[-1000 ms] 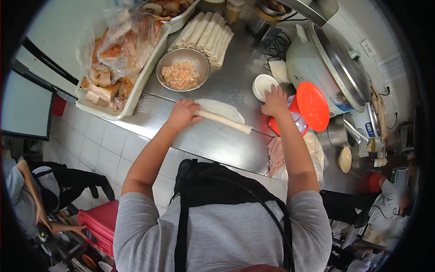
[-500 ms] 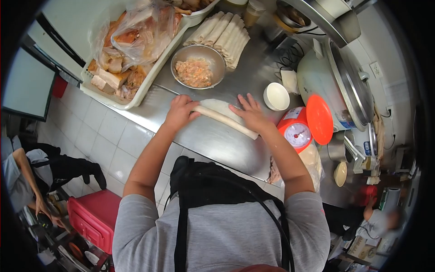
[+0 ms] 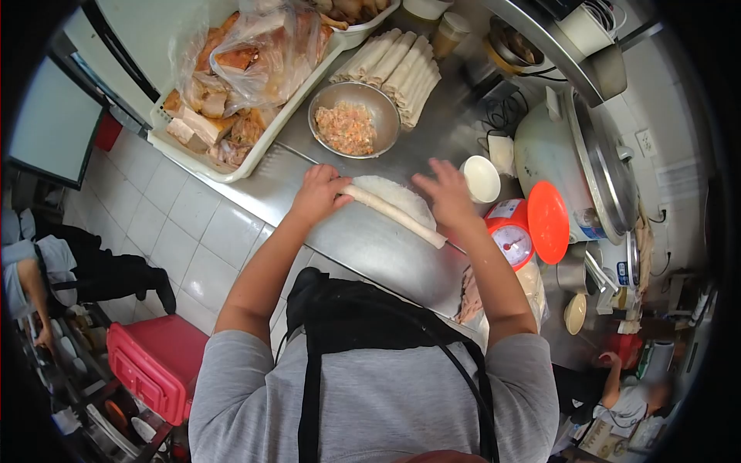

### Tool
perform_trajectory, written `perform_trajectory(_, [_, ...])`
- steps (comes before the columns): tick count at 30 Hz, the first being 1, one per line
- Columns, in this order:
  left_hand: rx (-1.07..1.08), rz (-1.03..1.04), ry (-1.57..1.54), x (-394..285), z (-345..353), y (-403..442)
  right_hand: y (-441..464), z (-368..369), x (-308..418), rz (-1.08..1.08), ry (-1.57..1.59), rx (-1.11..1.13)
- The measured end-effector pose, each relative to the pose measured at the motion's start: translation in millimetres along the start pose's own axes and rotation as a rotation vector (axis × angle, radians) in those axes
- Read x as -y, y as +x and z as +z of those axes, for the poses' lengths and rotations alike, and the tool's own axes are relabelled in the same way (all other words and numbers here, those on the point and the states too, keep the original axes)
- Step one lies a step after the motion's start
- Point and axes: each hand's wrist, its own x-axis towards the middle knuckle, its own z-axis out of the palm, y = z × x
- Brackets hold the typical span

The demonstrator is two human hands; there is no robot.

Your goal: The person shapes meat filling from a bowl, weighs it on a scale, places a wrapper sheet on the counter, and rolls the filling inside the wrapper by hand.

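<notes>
A long pale roll lies slantwise on the steel table, along the near edge of a thin white sheet. The fingers of my left hand are closed on the roll's left end. My right hand hovers past the sheet's right side, fingers spread, holding nothing, near a small white bowl. Behind the roll stands a metal bowl with a chopped orange-pink filling. Several finished-looking pale rolls are stacked beyond it.
A white tray of meat pieces under plastic is at the left. On the right are a red scale, a red disc, and a large lidded pot. A red bin stands lower left. Other people are at both sides.
My right hand went from the small white bowl to the sheet, then lifted slightly away to the right. My left hand stayed at the roll's left end. The view has shifted.
</notes>
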Motion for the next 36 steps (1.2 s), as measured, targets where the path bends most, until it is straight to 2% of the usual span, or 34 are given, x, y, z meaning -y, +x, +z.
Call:
perform_trajectory(2, [-0.005,-0.004,-0.013,-3,-3,-1,-7,-10,-24,0.205,0.095,-0.162])
perform_trajectory(4, [0.005,-0.008,-0.010,-3,-2,-1,-17,-4,-38,0.455,-0.036,-0.195])
perform_trajectory(7, [0.001,0.004,-0.001,-4,-3,0,-21,-2,-49,0.590,-0.179,0.221])
perform_trajectory(8, [-0.004,0.009,0.004,-5,-4,0,-26,9,-55,0.555,-0.133,0.020])
perform_trajectory(11, [-0.015,0.017,0.015,-5,-3,0,-21,2,-48,0.373,0.163,-0.381])
perform_trajectory(13, [-0.013,0.016,0.003,-7,-4,0,-2,11,-23,0.097,0.482,-0.434])
perform_trajectory(15, [-0.018,0.023,0.000,-8,-4,2,17,24,10,-0.057,0.609,-0.253])
perform_trajectory(17, [-0.031,0.028,0.009,-6,-3,1,31,30,41,-0.066,0.431,-0.041])
perform_trajectory(20, [-0.039,0.024,0.012,-6,-3,1,41,28,53,-0.071,0.171,0.118])
perform_trajectory(23, [-0.051,0.016,0.020,-2,3,-1,35,24,37,-0.152,0.007,0.139])
perform_trajectory(26, [-0.060,0.011,0.019,-2,3,-1,37,21,39,-0.166,-0.024,0.182])
perform_trajectory(29, [-0.041,-0.009,0.010,-4,1,-1,53,19,57,-0.305,0.101,0.170])
perform_trajectory(35, [-0.010,-0.036,-0.003,-4,2,-1,52,21,30,-0.246,0.009,0.252])
perform_trajectory(36, [-0.019,-0.036,0.006,-4,0,1,54,21,30,-0.287,0.066,0.251])
